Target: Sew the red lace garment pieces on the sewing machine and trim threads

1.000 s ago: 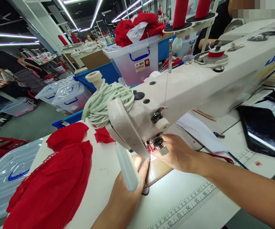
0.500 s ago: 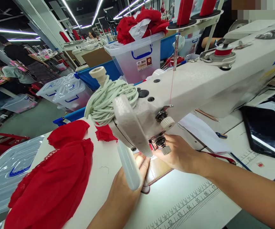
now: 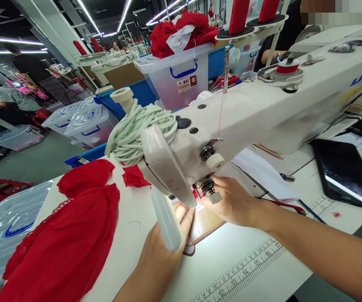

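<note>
We are resting our bare left hand (image 3: 153,243) and bare right hand (image 3: 233,202) under the long white sewing machine (image 3: 262,111), but cannot tell if either is gripping anything.

I've got the sewing machine (image 3: 262,105) out there, slanting over the tabletop (image 3: 127,243); cloth (image 3: 68,239) to its left, paper (image 3: 262,174) then phone (image 3: 344,170) on the right, and behind, a storage box (image 3: 165,86) with fabric (image 3: 201,27) heaped on top!

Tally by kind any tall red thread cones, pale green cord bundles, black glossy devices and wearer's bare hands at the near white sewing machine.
Tall red thread cones: 2
Pale green cord bundle: 1
Black glossy device: 1
Bare hands (left hand, right hand): 2
Total: 6
</note>
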Motion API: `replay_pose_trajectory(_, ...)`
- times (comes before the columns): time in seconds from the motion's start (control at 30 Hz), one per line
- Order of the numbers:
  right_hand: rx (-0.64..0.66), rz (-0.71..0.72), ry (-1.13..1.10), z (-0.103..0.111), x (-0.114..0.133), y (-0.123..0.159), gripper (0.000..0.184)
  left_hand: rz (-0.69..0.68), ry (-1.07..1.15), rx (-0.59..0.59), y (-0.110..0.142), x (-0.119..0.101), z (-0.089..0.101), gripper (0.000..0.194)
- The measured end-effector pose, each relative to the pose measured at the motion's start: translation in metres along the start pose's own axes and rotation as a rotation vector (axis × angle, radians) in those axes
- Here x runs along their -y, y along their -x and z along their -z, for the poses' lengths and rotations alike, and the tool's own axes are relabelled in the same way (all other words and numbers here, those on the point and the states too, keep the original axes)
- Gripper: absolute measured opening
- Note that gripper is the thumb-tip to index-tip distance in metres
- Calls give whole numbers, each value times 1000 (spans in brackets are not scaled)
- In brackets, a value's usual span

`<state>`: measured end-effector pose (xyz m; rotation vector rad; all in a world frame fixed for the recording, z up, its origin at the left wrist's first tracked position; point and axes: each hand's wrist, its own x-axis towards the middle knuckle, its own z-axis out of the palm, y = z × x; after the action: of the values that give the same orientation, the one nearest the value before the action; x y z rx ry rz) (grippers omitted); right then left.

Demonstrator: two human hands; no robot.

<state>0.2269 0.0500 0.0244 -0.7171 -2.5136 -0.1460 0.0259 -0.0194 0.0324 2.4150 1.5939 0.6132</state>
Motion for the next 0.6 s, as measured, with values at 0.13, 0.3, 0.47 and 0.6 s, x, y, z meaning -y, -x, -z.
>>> replay_pose_trajectory(0.13,-36,3,11,-1,0,0,29,-25,-18,77,2,0,1,42)
replay_pose_trajectory(0.3,-45,-8,6,-4,0,1,32,-56,-43,126,5,1,3,48)
replay_pose_trajectory(0.47,-48,5,0,-4,-1,1,32,-84,-57,151,3,0,4,50)
replay_pose_trajectory(0.6,-34,-4,11,-2,-1,2,30,-75,-63,145,4,1,3,50)
